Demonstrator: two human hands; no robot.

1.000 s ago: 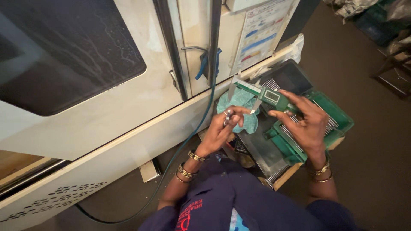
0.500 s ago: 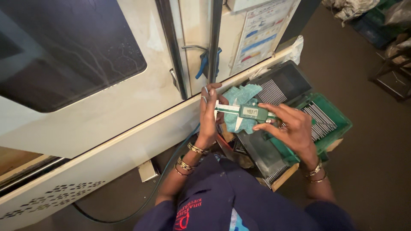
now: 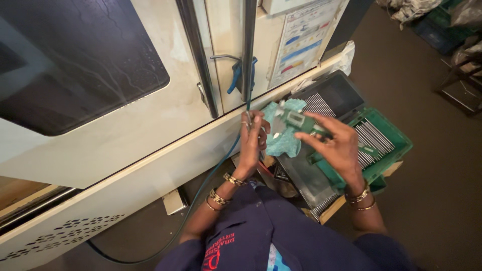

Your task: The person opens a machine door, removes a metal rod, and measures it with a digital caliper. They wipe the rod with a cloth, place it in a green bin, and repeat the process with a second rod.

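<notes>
Gold bangles ring both wrists. The left hand (image 3: 252, 143) pinches a small metal part (image 3: 249, 119) upright between closed fingertips, likely so it can be measured. Just right of the part, the right hand (image 3: 337, 145) grips a digital caliper (image 3: 296, 120), fingers wrapped on its body, display turned up for reading. A teal cloth (image 3: 281, 138) hangs behind the caliper. Right of it, green trays (image 3: 396, 138) of thin metal rods stand over a dark floor. Beyond the part rises a cream machine door (image 3: 150, 120) with a dark window.
</notes>
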